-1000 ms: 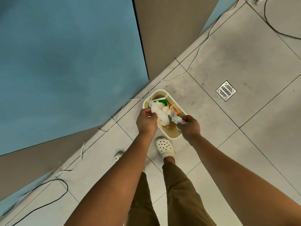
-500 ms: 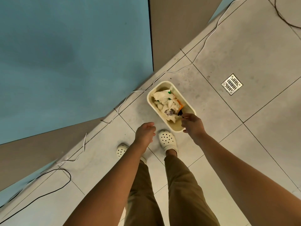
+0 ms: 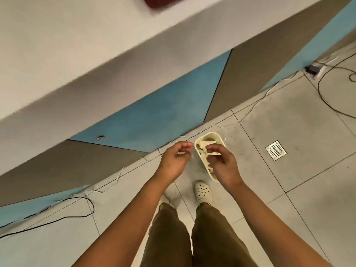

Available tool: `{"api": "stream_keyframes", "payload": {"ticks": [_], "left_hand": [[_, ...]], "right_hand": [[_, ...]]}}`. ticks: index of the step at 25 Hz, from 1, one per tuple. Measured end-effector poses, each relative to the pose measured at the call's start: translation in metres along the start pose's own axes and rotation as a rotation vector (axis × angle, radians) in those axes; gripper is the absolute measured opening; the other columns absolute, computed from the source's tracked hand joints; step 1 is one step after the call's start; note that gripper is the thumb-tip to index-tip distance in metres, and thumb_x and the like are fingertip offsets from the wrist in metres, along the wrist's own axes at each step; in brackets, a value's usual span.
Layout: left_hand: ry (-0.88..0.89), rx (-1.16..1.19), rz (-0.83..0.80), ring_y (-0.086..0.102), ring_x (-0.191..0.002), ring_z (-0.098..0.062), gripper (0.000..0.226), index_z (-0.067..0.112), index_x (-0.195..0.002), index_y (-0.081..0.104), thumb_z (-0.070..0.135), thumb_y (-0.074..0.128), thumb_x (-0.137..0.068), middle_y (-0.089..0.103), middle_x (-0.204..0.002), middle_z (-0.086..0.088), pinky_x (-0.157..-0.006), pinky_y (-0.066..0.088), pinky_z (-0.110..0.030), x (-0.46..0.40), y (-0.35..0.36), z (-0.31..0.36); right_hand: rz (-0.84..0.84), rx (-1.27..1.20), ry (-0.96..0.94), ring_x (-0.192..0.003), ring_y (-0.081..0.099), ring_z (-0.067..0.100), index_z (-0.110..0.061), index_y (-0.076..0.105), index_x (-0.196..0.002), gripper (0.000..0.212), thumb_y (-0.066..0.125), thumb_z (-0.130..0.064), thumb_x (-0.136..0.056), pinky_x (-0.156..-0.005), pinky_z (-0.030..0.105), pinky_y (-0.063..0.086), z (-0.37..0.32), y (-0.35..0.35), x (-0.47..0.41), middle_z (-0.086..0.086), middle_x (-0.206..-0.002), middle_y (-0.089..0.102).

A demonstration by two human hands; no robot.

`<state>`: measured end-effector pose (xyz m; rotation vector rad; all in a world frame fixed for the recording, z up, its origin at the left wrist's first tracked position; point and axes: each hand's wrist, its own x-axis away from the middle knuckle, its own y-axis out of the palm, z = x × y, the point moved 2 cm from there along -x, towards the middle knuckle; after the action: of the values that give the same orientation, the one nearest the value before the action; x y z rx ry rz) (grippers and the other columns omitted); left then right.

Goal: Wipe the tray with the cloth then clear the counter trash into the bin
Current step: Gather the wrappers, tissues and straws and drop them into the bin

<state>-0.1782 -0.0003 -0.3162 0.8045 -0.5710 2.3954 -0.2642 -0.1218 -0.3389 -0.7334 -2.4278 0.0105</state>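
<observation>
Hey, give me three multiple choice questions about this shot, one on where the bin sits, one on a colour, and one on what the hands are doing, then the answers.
1. Where is the bin?
A. on the counter
B. on the floor tiles, in front of the person's shoe
C. over the floor drain

2. What colour is the shoe that shows in full?
A. black
B. red
C. off-white

3. What state are the hands in?
A. both loosely curled and holding nothing
B. both gripping a cloth
C. both flat on the counter

Answers:
1 B: the bin stands on the grey tiles just beyond the shoe, with the floor drain apart to its right.
2 C: the perforated clog is off-white.
3 A: the left hand and the right hand hover above the floor and bin, fingers relaxed, nothing in them.
</observation>
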Motion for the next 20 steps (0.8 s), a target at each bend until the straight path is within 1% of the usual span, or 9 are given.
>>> {"api": "stream_keyframes", "payload": {"ticks": [2,3,4,6,8,11,13,15,20], "left_hand": [[0.129,0.044,0.054,0.056,-0.078,-0.002,0.026,0.025,-0.091,0.062,0.001,0.053,-0.088,0.059,-0.084,0.014,-0.063,0.042,-0.008,0.042,-0.03,0.048],[0.172,0.075,0.074,0.056,-0.074,0.001,0.026,0.024,-0.089,0.062,-0.001,0.053,-0.087,0.058,-0.082,0.013,-0.06,0.041,-0.006,0.063,-0.046,0.073],[0.214,0.095,0.093,0.056,-0.069,0.004,0.027,0.024,-0.088,0.062,-0.001,0.053,-0.087,0.058,-0.082,0.012,-0.057,0.041,-0.005,0.08,-0.063,0.097],[0.285,0.131,0.109,0.055,-0.062,0.008,0.029,0.029,-0.086,0.062,0.001,0.054,-0.086,0.06,-0.081,0.011,-0.054,0.042,-0.008,0.112,-0.095,0.137],[0.366,0.146,0.183,0.056,-0.063,0.006,0.028,0.031,-0.085,0.062,0.004,0.055,-0.086,0.061,-0.08,0.011,-0.055,0.044,-0.013,0.138,-0.133,0.169],[0.409,0.154,0.284,0.059,-0.07,-0.003,0.022,0.032,-0.085,0.063,0.012,0.055,-0.089,0.062,-0.083,0.009,-0.059,0.045,-0.018,0.156,-0.169,0.193],[0.427,0.185,0.318,0.061,-0.075,-0.007,0.018,0.032,-0.089,0.063,0.016,0.055,-0.09,0.062,-0.086,0.009,-0.063,0.046,-0.021,0.17,-0.201,0.2],[0.442,0.182,0.319,0.061,-0.075,-0.004,0.017,0.033,-0.091,0.064,0.018,0.055,-0.09,0.063,-0.086,0.01,-0.065,0.048,-0.021,0.18,-0.23,0.204],[0.48,0.205,0.397,0.059,-0.071,-0.002,0.021,0.032,-0.09,0.064,0.013,0.054,-0.09,0.063,-0.084,0.01,-0.059,0.047,-0.017,0.197,-0.302,0.202]], "right_hand": [[-0.061,-0.003,-0.165,-0.085,0.059,0.005,-0.032,0.061,-0.089,0.036,0.055,0.003,-0.085,-0.078,0.025,0.05,-0.064,0.006,0.029,-0.016,-0.093,0.063],[-0.088,-0.017,-0.24,-0.081,0.059,0.003,-0.034,0.061,-0.089,0.037,0.054,0.003,-0.085,-0.075,0.021,0.05,-0.097,0.01,0.041,-0.018,-0.091,0.063],[-0.113,-0.033,-0.319,-0.078,0.058,0.004,-0.034,0.06,-0.088,0.038,0.054,0.003,-0.085,-0.072,0.019,0.048,-0.131,0.015,0.053,-0.017,-0.09,0.062],[-0.157,-0.027,-0.452,-0.072,0.055,0.002,-0.034,0.059,-0.088,0.04,0.054,0.006,-0.084,-0.066,0.015,0.044,-0.192,0.028,0.072,-0.016,-0.089,0.061],[-0.196,-0.038,-0.579,-0.071,0.055,0.006,-0.032,0.057,-0.086,0.04,0.052,0.008,-0.083,-0.065,0.017,0.045,-0.25,0.048,0.093,-0.015,-0.088,0.06],[-0.23,-0.053,-0.661,-0.078,0.058,0.019,-0.03,0.058,-0.086,0.037,0.051,0.006,-0.083,-0.072,0.032,0.05,-0.3,0.067,0.1,-0.011,-0.087,0.058],[-0.249,-0.047,-0.696,-0.08,0.059,0.021,-0.031,0.058,-0.085,0.035,0.051,0.003,-0.084,-0.074,0.035,0.051,-0.328,0.089,0.112,-0.01,-0.086,0.059],[-0.254,-0.011,-0.716,-0.08,0.06,0.019,-0.033,0.059,-0.084,0.035,0.051,0.001,-0.083,-0.074,0.037,0.052,-0.347,0.11,0.12,-0.012,-0.085,0.06],[-0.271,0.073,-0.684,-0.075,0.057,0.018,-0.031,0.06,-0.083,0.033,0.051,0.001,-0.082,-0.078,0.042,0.051,-0.371,0.161,0.127,-0.008,-0.086,0.059]]}}
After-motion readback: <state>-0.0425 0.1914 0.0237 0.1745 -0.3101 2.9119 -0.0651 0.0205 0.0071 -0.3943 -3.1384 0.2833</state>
